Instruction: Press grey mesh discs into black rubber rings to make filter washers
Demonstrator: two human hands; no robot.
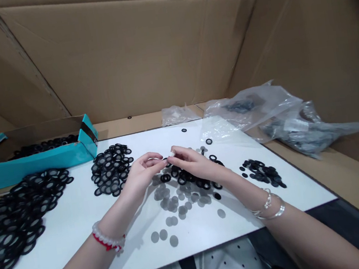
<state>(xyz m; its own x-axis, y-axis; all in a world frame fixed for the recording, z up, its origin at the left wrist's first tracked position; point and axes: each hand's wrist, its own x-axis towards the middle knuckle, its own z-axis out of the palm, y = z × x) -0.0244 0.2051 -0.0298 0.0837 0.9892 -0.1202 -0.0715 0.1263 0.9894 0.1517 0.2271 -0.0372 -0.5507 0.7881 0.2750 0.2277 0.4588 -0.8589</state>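
My left hand (145,169) and my right hand (193,163) meet above the middle of the white board (134,243). A black rubber ring (166,160) shows at the fingertips of my left hand, which is closed in a pinch. The thumb and fingers of my right hand are also pressed together, right beside that ring; what they hold is too small to make out. Under the hands lies a loose heap of black rings (182,179), partly hidden by my right hand. Thin grey round discs (173,241) are scattered on the near side of the heap.
Piles of rings with grey centres (109,171) lie left, a larger one (14,220) farther left. A blue cardboard box (36,163) holds more. Small black pieces (263,172) lie right. Clear plastic bags (252,104) sit at the back right. Cardboard walls (121,49) surround the board.
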